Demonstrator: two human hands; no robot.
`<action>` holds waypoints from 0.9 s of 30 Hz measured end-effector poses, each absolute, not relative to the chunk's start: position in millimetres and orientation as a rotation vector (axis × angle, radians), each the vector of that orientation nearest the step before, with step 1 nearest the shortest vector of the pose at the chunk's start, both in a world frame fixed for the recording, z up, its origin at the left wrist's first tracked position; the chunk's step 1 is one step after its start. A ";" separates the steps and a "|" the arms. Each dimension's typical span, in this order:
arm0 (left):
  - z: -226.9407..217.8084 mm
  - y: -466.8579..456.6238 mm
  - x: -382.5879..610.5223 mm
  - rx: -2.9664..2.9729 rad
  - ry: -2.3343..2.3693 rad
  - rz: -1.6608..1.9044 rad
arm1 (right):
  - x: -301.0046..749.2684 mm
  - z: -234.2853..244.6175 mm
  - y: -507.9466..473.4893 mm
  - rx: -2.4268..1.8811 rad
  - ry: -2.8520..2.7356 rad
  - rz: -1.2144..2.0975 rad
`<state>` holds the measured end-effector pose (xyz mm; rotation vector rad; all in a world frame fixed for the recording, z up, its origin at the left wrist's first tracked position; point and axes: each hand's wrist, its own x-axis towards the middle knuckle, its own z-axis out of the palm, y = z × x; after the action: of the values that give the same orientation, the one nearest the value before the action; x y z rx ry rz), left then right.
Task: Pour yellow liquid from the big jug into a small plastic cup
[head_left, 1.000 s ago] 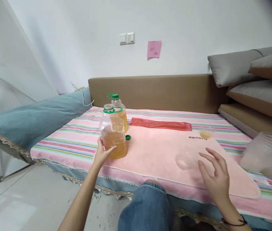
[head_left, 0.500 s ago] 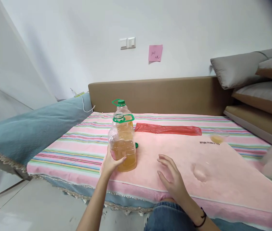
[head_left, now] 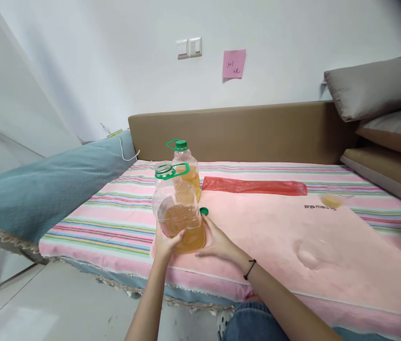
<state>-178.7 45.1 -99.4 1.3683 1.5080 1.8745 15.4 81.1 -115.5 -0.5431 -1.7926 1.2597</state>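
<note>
An uncapped clear plastic bottle [head_left: 178,208] with a green handle ring, half full of amber liquid, stands tilted a little left on a pink towel [head_left: 292,237]. My left hand [head_left: 164,244] grips its lower left side. My right hand [head_left: 218,241] wraps its lower right side. Its green cap [head_left: 204,211] lies on the towel just behind. A second, capped bottle [head_left: 185,163] with amber liquid stands behind the first.
A red plastic bag [head_left: 255,186] lies flat beyond the towel. A small clear cup [head_left: 333,198] with amber liquid sits at the right. The striped sheet [head_left: 115,208] covers the bed, with a blue pillow [head_left: 44,189] at the left and grey cushions [head_left: 370,87] at the right.
My right hand has moved left across the towel and taken hold of the open bottle's right side. The bottle now tilts slightly left. The left hand has stayed on it.
</note>
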 end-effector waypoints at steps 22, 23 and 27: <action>-33.8 0.5 -110.2 0.995 1.160 1.982 | 58.3 -83.3 35.1 -0.406 -1.418 1.395; -24.3 -5.7 -99.6 0.974 1.125 1.991 | 64.1 -79.8 26.9 -0.378 -1.358 1.396; 4.4 -30.2 -56.0 0.948 0.956 1.949 | 81.2 -68.0 -9.9 -0.228 -1.059 1.413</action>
<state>-56.0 -30.2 4.4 0.9481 0.9556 1.9493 81.2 -9.9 -68.0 -0.2285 -1.0589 1.4130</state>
